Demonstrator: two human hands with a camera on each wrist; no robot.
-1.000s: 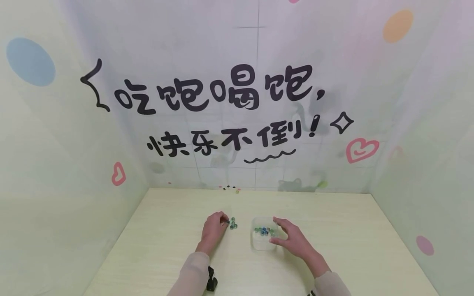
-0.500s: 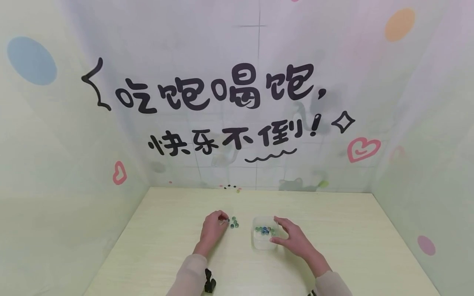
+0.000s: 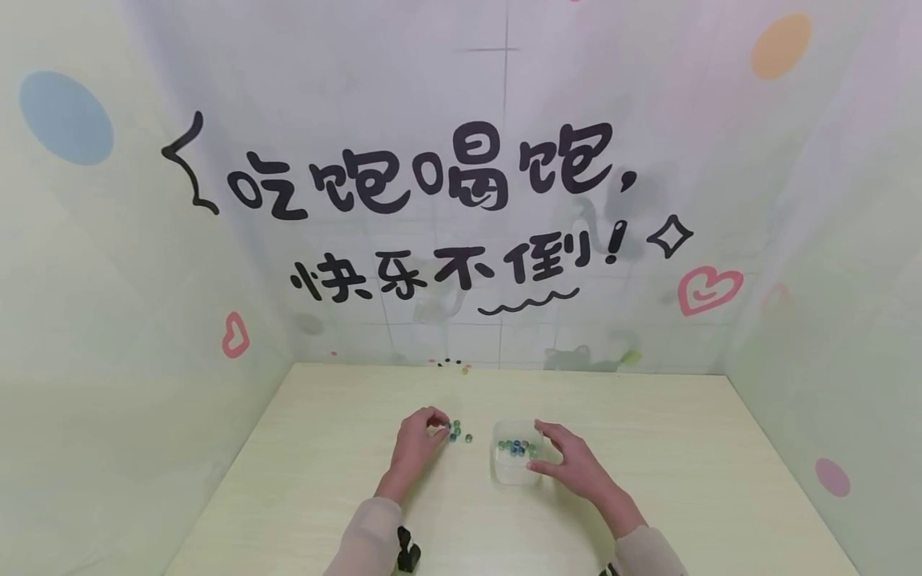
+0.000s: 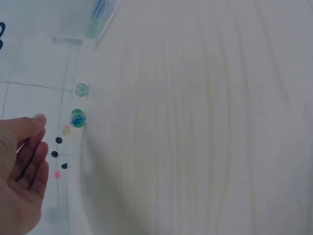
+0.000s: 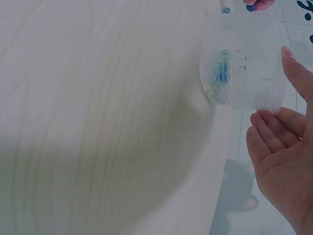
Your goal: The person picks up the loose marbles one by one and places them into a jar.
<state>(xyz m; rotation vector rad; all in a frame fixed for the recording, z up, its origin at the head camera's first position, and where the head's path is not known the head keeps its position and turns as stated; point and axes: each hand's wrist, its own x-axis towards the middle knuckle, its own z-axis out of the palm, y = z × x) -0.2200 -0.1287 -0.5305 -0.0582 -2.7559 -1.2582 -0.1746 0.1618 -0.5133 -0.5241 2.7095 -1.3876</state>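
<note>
Clear plastic box (image 3: 517, 478) of marbles (image 3: 516, 450), two hands at work.
The right hand (image 3: 576, 466), thumb and fingers spread wide, grips the box's right side on the worktop (image 3: 461, 524); the left hand (image 3: 418, 444) has thumb and forefinger close together at the loose marbles (image 3: 457, 433), left of the box, and whether they pinch one I cannot tell. One loose marble (image 3: 469, 438) sits slightly apart. Beyond the pale worktop's back edge rises a whitish wall (image 3: 346, 336) with dark lettering (image 3: 479, 180).

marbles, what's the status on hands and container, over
Left hand at loose marbles, grip unclear. Right hand holding clear container, more marbles inside. Nothing but marbles seen between left hand and container.
</note>
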